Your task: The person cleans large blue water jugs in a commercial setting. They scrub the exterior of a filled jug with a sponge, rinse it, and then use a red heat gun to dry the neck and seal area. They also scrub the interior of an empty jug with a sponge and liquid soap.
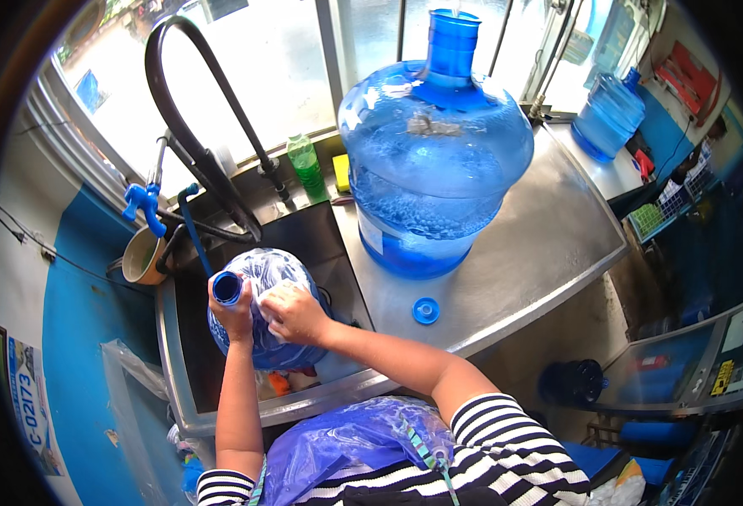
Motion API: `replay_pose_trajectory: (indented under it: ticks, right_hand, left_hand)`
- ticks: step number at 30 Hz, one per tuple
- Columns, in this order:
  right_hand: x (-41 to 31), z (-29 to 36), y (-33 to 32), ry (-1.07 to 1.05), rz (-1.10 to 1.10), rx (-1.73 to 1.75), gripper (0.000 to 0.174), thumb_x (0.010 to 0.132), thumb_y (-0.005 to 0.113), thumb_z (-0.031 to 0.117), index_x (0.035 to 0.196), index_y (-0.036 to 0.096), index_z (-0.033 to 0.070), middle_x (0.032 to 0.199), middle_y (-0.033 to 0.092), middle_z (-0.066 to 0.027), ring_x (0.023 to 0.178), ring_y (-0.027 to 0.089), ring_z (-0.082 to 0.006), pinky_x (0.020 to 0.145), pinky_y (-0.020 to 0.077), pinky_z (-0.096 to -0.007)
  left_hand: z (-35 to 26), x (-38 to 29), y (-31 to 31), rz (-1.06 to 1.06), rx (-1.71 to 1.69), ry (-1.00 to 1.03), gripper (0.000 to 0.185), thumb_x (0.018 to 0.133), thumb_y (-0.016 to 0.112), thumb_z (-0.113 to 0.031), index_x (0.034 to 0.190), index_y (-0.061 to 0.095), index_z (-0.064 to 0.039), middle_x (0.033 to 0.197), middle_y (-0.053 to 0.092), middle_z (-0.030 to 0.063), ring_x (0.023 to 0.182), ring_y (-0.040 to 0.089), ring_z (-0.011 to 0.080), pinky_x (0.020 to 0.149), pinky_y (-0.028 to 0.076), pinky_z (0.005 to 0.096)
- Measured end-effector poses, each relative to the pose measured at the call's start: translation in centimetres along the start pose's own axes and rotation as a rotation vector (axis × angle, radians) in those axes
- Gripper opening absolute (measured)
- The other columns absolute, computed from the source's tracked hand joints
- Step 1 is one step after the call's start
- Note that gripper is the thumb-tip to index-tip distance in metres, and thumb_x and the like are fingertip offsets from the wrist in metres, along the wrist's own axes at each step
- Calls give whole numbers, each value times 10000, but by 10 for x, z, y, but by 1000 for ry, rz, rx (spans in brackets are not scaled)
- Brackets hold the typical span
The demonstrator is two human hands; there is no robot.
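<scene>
A blue plastic water jug (264,265), streaked with white suds, stands in the sink basin (321,234). My left hand (237,319) grips it around its uncapped neck, the dark mouth turned up towards me. Against the jug's soapy shoulder, my right hand (298,313) presses a white soapy wad (276,332); whether that is cloth or sponge is hidden by fingers and foam. On the steel counter to the right, a larger-looking blue jug (434,164) is partly filled, with water running into its neck. Before it lies a blue cap (425,310).
A black hose-like faucet (200,126) arches over the sink, beside a blue-handled tap (144,205). A green bottle (307,166) and yellow sponge (341,172) line the sill. Another jug (608,114) stands far right; a dark jug (572,382) lies lower right. A bucket (144,256) sits left.
</scene>
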State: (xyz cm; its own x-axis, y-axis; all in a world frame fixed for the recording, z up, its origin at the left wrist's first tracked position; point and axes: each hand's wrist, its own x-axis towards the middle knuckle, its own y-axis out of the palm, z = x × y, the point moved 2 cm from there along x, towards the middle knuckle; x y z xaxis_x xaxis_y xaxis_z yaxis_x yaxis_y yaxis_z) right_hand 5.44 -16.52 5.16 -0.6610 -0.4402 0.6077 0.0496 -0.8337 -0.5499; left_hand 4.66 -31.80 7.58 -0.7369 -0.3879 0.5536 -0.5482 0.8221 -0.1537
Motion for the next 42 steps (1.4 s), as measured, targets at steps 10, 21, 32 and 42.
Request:
replay_pose_trajectory:
  ticks: [10, 21, 32, 42]
  right_hand:
    - [41, -24, 26, 194, -95, -114, 242, 791, 584, 120, 1011, 613, 23, 981, 620, -164, 963, 570, -367, 848, 437, -455]
    - [2, 22, -8, 354, 66, 514, 421, 780, 538, 4, 1199, 565, -27, 1181, 580, -225, 1118, 577, -357, 944, 470, -378]
    - [-28, 51, -237, 193, 475, 493, 334, 859, 640, 68, 1191, 635, 112, 650, 555, -85, 546, 520, -176, 555, 411, -303]
    - [-31, -52, -473, 41, 114, 411, 264, 804, 643, -11, 1056, 698, 45, 883, 719, -115, 610, 599, -120, 580, 460, -259]
  left_hand:
    - [9, -2, -16, 8, 131, 43, 448, 705, 775, -113, 1069, 527, -31, 976, 611, 101, 927, 612, 225, 880, 468, 337]
    - [24, -5, -27, 183, 308, -134, 985, 683, 866, -323, 1402, 256, -41, 1305, 485, 232, 1222, 496, 360, 1068, 345, 413]
    - [66, 2, -35, -75, 456, -238, 1098, 673, 826, -237, 1434, 132, 144, 1252, 545, 273, 1158, 560, 343, 1043, 376, 366]
    - [18, -66, 7, -446, 785, -374, 1098, 702, 818, -351, 1422, 167, 162, 1299, 487, 341, 1218, 499, 428, 1054, 365, 419]
